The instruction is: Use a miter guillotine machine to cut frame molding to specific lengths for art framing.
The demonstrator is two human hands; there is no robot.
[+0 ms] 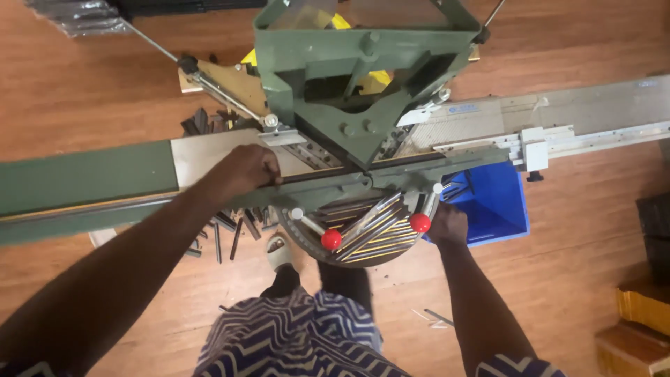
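A green cutting machine (349, 77) stands on a long table in front of me. My left hand (244, 171) is shut on a thin dark strip (314, 174) that lies along the machine's fence. My right hand (445, 225) rests low at the machine's front, beside the lever with a red knob (420, 223), and its fingers are hidden. A second red-knobbed lever (331, 239) sticks out to the left of it. Several cut strips (377, 234) lie stacked in the round tray under the blade.
A green and steel rail (84, 178) runs left, a grey measuring rail (586, 115) runs right. A blue bin (495, 202) sits below on the right. Dark offcuts (230, 230) litter the wooden floor. Wooden pieces (642, 321) stand at the lower right.
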